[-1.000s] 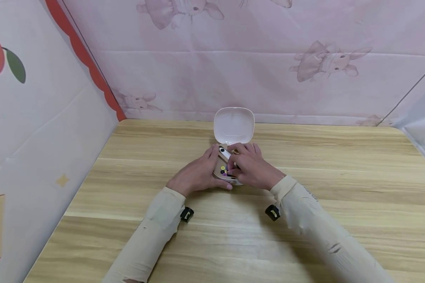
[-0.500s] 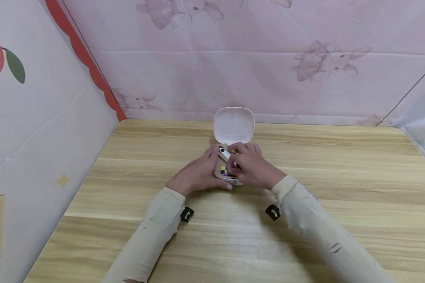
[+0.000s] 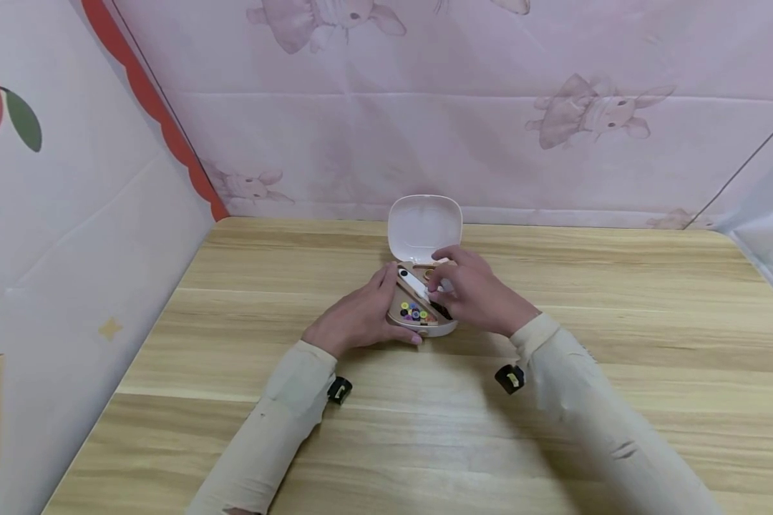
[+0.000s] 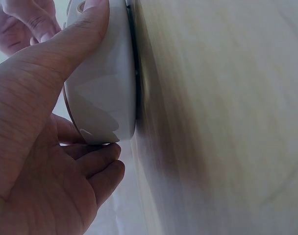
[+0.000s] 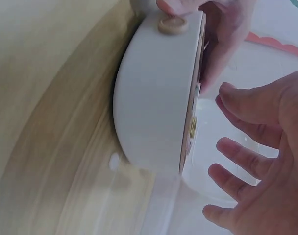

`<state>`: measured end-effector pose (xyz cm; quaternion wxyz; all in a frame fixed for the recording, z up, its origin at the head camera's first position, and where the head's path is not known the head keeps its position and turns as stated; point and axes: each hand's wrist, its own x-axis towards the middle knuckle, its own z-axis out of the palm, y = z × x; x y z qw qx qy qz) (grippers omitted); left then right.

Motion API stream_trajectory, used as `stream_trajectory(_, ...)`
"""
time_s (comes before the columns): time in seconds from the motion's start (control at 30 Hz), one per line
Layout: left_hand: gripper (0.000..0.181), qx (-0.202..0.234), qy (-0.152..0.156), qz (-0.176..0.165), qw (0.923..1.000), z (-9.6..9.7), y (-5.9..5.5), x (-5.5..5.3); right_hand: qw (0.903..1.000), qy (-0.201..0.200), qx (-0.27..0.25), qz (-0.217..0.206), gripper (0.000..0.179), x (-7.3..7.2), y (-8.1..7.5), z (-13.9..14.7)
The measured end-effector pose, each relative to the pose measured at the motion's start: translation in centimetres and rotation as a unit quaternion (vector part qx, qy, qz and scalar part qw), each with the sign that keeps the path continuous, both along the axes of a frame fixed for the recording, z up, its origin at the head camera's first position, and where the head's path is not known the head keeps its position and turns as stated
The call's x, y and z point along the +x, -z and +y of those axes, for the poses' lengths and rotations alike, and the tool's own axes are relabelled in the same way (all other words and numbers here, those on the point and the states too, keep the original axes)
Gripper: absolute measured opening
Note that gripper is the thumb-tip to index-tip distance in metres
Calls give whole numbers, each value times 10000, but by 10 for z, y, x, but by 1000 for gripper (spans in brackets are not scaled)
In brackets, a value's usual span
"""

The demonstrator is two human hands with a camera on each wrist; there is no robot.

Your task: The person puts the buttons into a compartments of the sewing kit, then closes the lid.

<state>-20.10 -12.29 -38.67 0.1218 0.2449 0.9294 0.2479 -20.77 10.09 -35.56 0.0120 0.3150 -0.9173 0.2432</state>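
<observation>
A white sewing kit box (image 3: pixel 439 330) stands on the table with its lid (image 3: pixel 425 227) raised at the back. Colourful buttons (image 3: pixel 414 312) lie in its front left section, and a long white tool (image 3: pixel 412 282) with a black dot lies slantwise across the middle. My left hand (image 3: pixel 357 315) holds the box's left side, thumb along the front and fingers round the far side. Above the right part of the box hovers my right hand (image 3: pixel 479 293); in the right wrist view its fingers are loosely bent, thumb and index tips close together, with nothing visible between them.
The wood-grain table (image 3: pixel 386 436) runs beneath both arms. A pink rabbit-print sheet (image 3: pixel 361 143) hangs behind it, close to the raised lid. Below the wrists are small black devices (image 3: pixel 340 390). A small white oval (image 5: pixel 114 161) shows beside the box in the right wrist view.
My right hand has risen and shifted right, uncovering more of the buttons, the white tool and the box's front rim. The left hand has stayed in place.
</observation>
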Motion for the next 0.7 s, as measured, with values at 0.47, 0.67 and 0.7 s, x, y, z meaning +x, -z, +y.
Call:
stream_trajectory(0.47, 133, -32, -37, -132, 9999, 0, 2, -1, 9988, 347, -344, -53, 5, -7, 8, 27)
stream_trajectory(0.67, 134, 3, -49, -148, 9999, 0, 3, -1, 9985, 381, -405, 9, 6, -10, 12, 35)
stream_trajectory(0.7, 133, 23, -51, -148, 9999, 0, 3, -1, 9984, 388, -401, 30, 6, -11, 12, 37)
